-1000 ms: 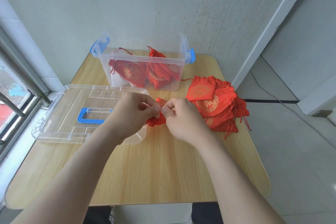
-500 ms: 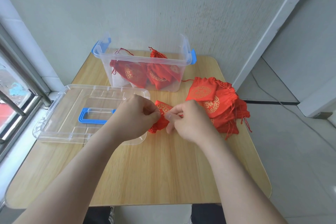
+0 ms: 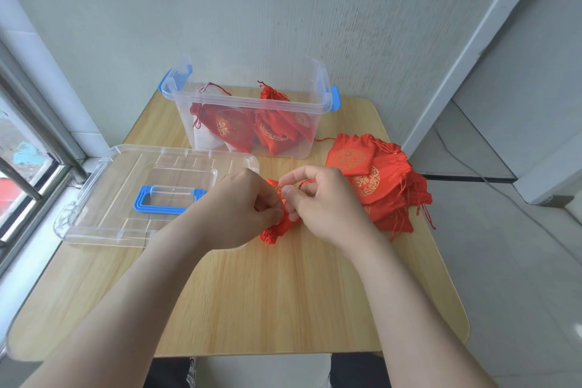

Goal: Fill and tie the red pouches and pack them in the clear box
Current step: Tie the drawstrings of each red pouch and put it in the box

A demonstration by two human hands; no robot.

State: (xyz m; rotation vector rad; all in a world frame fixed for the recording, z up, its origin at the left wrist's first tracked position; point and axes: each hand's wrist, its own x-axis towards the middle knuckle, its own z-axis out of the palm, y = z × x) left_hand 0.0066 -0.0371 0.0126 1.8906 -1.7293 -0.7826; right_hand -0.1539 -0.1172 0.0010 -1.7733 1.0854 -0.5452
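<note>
We look down on a light wooden table (image 3: 283,309) set against a pale wall. On its left part lies the clear box lid (image 3: 104,198), flat, with its blue handle (image 3: 157,206) facing up. At the far side stands the clear box (image 3: 252,104), open, a blue latch (image 3: 335,98) at each end. Several filled red pouches (image 3: 233,129) with gold print lie inside it. To the right of the box, near the table's right edge, a pile of flat red pouches (image 3: 378,186) is stacked unevenly with cords trailing.

Both our hands meet over the middle of the table, between the lid and the pile. The left hand (image 3: 239,208) is curled tight, thumb and fingers pinching one red pouch (image 3: 277,230) at its gathered part. The right hand (image 3: 327,201) touches it from the other side: the thumb presses against the cloth, the forefinger arches above, and the other fingers are curled in. A thin red cord (image 3: 304,183) loops by those fingers, but we cannot tell whether they grip the cord or only the cloth.

The pouch sits between the two hands, its ruffled end poking out below them just above the tabletop, well short of the box.
</note>
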